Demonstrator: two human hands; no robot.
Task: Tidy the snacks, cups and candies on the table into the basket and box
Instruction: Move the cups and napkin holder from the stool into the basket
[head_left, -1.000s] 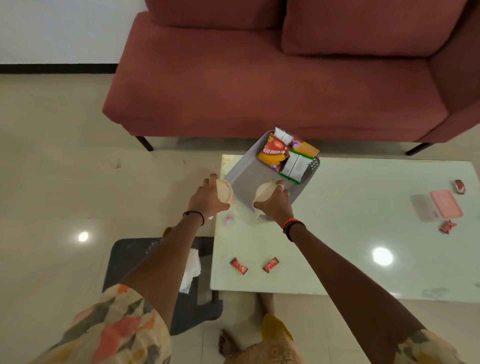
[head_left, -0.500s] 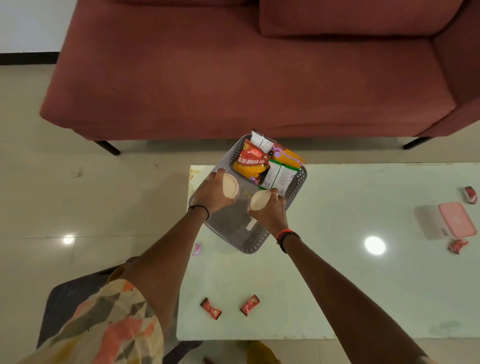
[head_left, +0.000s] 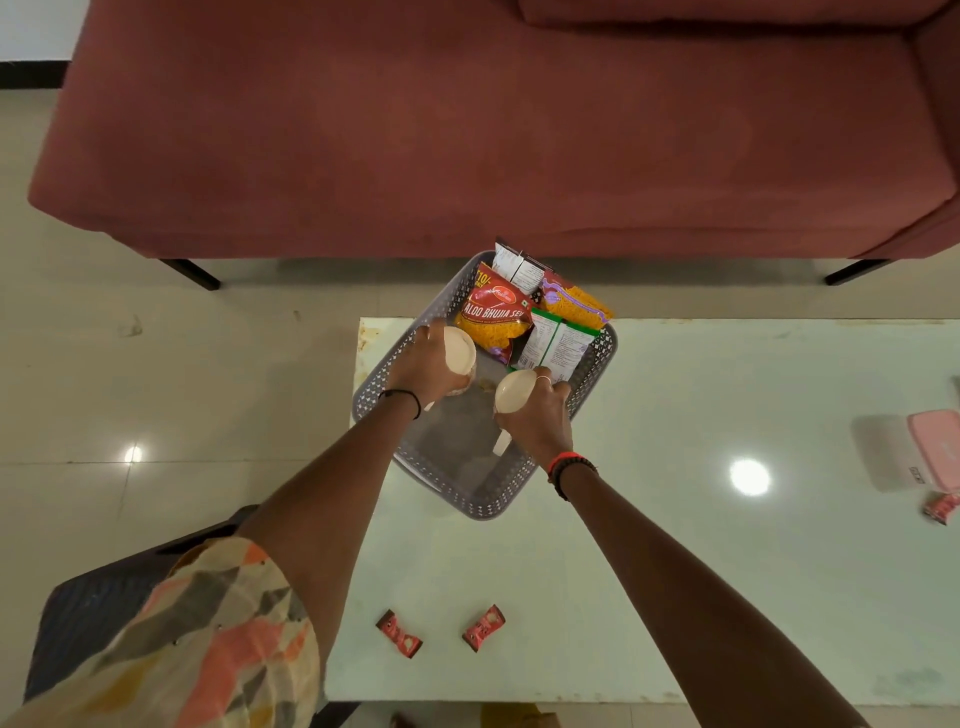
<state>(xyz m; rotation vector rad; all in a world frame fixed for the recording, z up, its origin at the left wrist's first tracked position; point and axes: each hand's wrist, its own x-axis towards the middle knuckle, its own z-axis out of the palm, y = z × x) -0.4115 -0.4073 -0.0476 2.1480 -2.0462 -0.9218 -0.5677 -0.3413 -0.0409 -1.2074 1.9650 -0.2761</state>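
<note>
Left cup and right cup are both held just over the basket, left hand and right hand each with fingers curled round one. Let go tilted and they'd probably tip against the snack packets.

Two cream cups tilt over the grey basket holding snack packets.

Two cups, three candies (one cropped), one basket, one box.
</note>
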